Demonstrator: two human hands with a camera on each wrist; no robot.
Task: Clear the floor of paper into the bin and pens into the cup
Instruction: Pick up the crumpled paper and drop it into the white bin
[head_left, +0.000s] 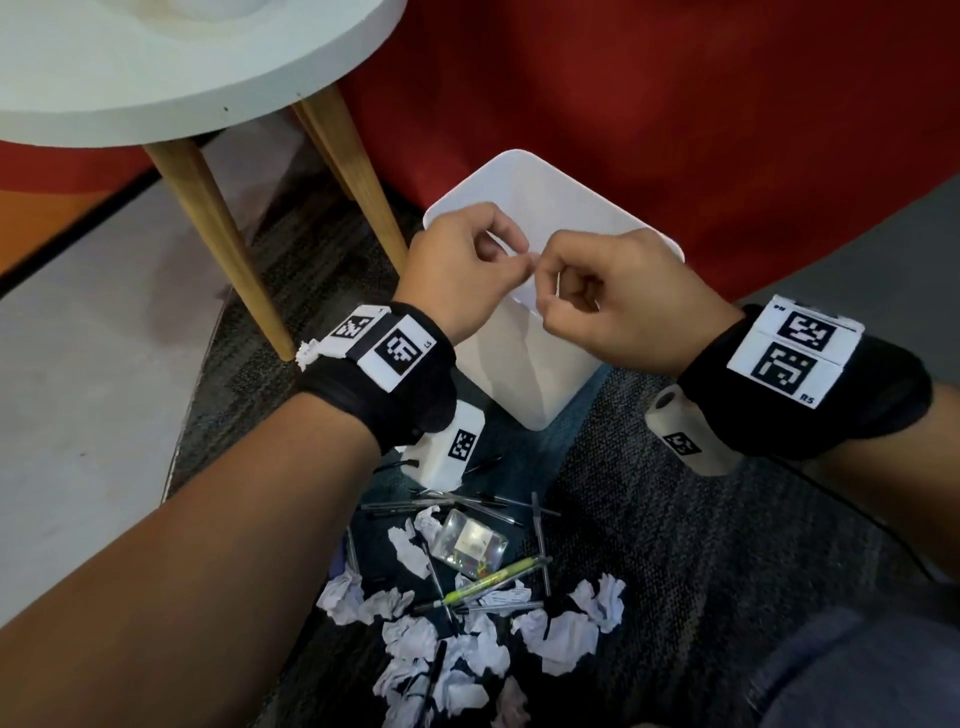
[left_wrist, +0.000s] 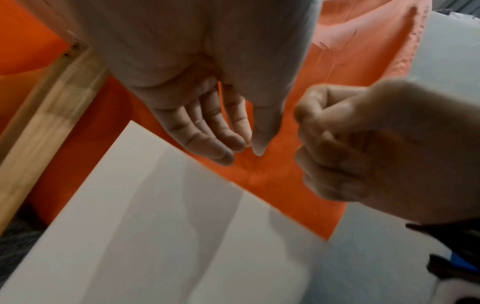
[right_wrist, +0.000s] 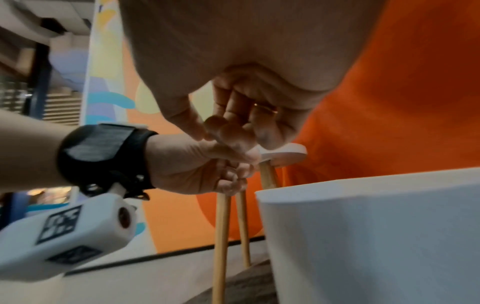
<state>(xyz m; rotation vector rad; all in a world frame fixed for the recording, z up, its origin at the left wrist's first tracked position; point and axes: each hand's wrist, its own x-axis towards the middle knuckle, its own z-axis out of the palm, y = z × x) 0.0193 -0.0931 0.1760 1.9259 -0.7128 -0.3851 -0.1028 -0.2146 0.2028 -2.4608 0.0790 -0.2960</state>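
Below, pens (head_left: 485, 587) and crumpled paper (head_left: 558, 631) litter carpet (head_left: 675, 519); bin (head_left: 587, 208) beside table leg (head_left: 228, 244).

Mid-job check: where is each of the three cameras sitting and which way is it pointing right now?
Head: worn on the head, looking forward and down at both hands over the white bin, with crumpled paper and pens on the carpet below; both forearms show.
Left wrist: looks along the left hand towards the bin's wall; the right hand shows too.
Right wrist: looks along the right hand's fingers at the left hand, the table legs and the bin.
Shared: all three show both hands and the bin.
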